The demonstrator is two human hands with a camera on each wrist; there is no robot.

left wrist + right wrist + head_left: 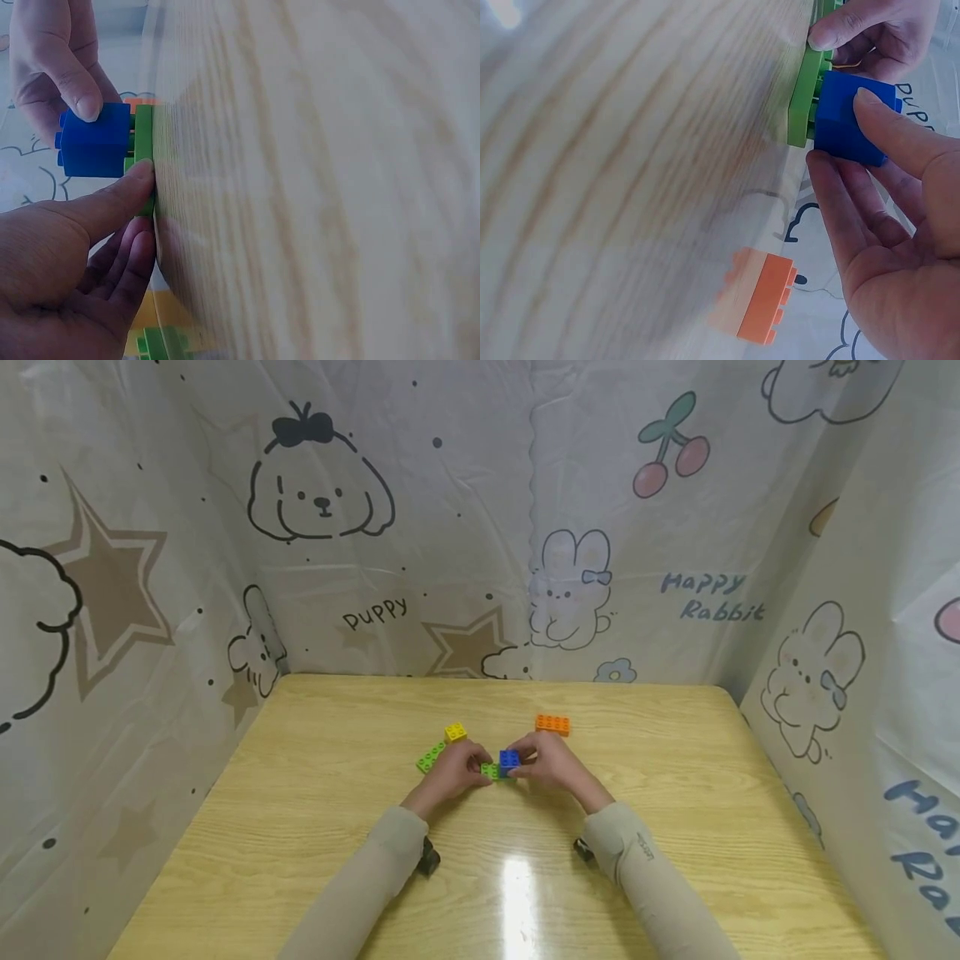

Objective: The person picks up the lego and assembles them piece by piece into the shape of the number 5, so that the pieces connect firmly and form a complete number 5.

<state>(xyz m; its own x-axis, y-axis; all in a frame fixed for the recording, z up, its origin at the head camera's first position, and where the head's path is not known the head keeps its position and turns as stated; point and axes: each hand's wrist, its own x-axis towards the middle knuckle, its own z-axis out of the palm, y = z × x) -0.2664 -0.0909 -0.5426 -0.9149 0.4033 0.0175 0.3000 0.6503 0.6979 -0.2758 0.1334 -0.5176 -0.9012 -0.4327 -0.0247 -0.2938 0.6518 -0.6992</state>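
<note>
One blue brick (509, 760) — two studs by two on top — sits near the middle of the table (337, 743), above the right end of a green plate (490, 771). Both wrist views show the green studs in the gap between the two, so the brick is not pressed fully down; contact with the studs cannot be told.

Clock directions, head view, blue brick as centre. Right hand (555, 763) at 3 o'clock: thumb and fingers pinch the blue brick from opposite sides. Left hand (454, 770) at 9 o'clock: thumb and fingertips pinch the green plate toward its left end, low at the tabletop.

Farther out: orange brick (552, 725) at 2 o'clock, lying apart, just beyond the right hand. Yellow brick (455, 732) at 10 o'clock, at the upper end of a second green plate (430, 760) — on it or beside it, cannot tell. That second plate lies at 9 o'clock, partly hidden by the left hand.

Beyond the table, at 12 o'clock, hangs a pale printed cloth (465, 527).
</note>
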